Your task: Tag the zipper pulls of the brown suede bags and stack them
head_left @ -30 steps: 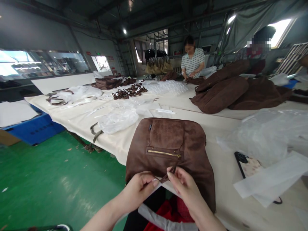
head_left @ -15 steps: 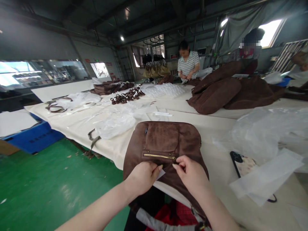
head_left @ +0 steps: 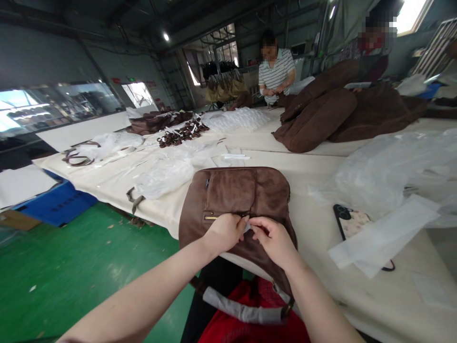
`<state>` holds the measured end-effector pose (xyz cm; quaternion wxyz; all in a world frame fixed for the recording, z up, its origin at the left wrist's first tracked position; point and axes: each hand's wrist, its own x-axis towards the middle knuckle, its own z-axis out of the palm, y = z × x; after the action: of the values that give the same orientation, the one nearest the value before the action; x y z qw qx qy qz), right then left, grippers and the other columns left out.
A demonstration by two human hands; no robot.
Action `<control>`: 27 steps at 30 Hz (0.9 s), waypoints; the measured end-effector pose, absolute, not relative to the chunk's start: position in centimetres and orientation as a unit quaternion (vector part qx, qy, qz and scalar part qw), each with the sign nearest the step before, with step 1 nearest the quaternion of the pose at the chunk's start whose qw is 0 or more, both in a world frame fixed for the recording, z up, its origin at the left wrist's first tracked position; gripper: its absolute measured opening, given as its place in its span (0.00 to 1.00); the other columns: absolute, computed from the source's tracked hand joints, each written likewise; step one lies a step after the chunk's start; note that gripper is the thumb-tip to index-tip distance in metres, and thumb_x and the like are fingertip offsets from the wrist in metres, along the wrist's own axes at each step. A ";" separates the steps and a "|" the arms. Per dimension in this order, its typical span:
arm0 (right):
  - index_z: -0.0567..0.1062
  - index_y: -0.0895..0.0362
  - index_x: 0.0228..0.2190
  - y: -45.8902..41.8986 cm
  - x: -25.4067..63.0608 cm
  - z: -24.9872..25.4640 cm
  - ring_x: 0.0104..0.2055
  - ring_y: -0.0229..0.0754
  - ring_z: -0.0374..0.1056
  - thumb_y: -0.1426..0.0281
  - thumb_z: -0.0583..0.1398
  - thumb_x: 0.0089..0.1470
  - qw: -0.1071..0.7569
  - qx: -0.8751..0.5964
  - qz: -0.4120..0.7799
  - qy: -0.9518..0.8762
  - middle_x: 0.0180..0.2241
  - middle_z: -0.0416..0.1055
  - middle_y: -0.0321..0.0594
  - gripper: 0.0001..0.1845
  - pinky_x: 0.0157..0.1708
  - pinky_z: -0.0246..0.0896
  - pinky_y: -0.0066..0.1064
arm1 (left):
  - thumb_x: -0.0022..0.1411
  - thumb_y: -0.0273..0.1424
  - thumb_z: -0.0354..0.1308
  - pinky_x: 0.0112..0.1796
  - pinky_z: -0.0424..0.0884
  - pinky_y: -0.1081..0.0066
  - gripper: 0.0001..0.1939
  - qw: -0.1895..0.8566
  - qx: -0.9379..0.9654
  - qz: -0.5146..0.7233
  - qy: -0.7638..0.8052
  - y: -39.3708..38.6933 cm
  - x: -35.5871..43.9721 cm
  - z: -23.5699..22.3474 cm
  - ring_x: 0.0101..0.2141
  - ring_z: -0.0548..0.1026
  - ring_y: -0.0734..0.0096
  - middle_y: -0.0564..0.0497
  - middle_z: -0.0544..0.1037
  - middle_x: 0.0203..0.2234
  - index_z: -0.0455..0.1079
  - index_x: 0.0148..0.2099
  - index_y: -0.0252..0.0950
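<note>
A brown bag point(head_left: 228, 190) lies on the near edge of the table, its wrapped strap point(head_left: 243, 309) hanging toward my lap. On its front are a pocket and a brass zipper point(head_left: 211, 218), now partly covered by my hands. My left hand point(head_left: 228, 232) is closed in a pinch on a small piece of white paper point(head_left: 247, 226) at the zipper's right end. My right hand point(head_left: 273, 238) meets it there, thumb and fingers pinched by the zipper's pull end; what lies between those fingertips is too small to make out.
To the right, a phone point(head_left: 346, 221) lies partly under translucent sheets point(head_left: 385, 236), near crumpled clear plastic point(head_left: 385, 171). Stacked brown bags point(head_left: 317, 119) and brown strap pieces point(head_left: 182, 132) lie farther back. A co-worker point(head_left: 276, 71) stands across the table point(head_left: 307, 166).
My left hand has moved right and up with the white paper to the zipper's right end, covering part of the zipper. My hands now meet. The camera view has tilted slightly down.
</note>
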<state>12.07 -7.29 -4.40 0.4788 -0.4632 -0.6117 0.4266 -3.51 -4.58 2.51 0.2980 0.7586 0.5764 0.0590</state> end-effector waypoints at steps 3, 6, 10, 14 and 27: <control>0.78 0.53 0.39 -7.2 12.2 -4.5 0.31 0.39 0.73 0.70 0.56 0.55 0.476 -0.466 0.407 -0.625 0.38 0.77 0.39 0.12 0.32 0.69 0.29 | 0.65 0.48 0.39 0.25 0.65 0.73 0.30 0.393 0.710 0.088 0.577 -4.6 -3.7 2.2 0.22 0.73 0.69 0.47 0.76 0.21 0.71 0.27 0.32; 0.79 0.53 0.38 -7.5 12.1 -4.1 0.39 0.41 0.73 0.74 0.57 0.53 0.488 -0.481 0.365 -0.630 0.38 0.77 0.39 0.12 0.37 0.68 0.29 | 0.62 0.50 0.47 0.26 0.62 0.75 0.26 0.411 0.733 0.107 0.531 -5.2 -4.8 2.1 0.23 0.70 0.71 0.51 0.72 0.21 0.71 0.28 0.32; 0.79 0.54 0.37 -7.6 11.7 -3.7 0.39 0.38 0.73 0.76 0.57 0.53 0.493 -0.491 0.357 -0.623 0.37 0.77 0.37 0.13 0.39 0.67 0.28 | 0.58 0.48 0.53 0.23 0.56 0.76 0.22 0.409 0.734 0.116 0.530 -5.8 -6.7 0.9 0.22 0.62 0.75 0.56 0.63 0.19 0.67 0.26 0.34; 0.79 0.54 0.36 -7.4 11.6 -3.7 0.37 0.38 0.73 0.77 0.57 0.52 0.477 -0.502 0.364 -0.623 0.36 0.78 0.37 0.13 0.37 0.67 0.27 | 0.57 0.50 0.52 0.23 0.56 0.76 0.23 0.470 0.687 0.141 0.536 -5.9 -7.0 -0.3 0.21 0.59 0.75 0.56 0.61 0.18 0.63 0.25 0.35; 0.76 0.55 0.37 -7.5 11.4 -3.7 0.33 0.38 0.72 0.72 0.56 0.56 0.460 -0.517 0.373 -0.618 0.32 0.76 0.37 0.10 0.35 0.66 0.27 | 0.62 0.43 0.47 0.23 0.55 0.75 0.20 0.350 0.716 0.220 0.562 -6.2 -4.6 0.2 0.20 0.61 0.74 0.56 0.63 0.17 0.69 0.26 0.35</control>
<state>11.41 -7.51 -3.70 0.4599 -0.5172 -0.6179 0.3731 -4.57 -6.18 0.21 0.3498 0.7164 0.5623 0.2196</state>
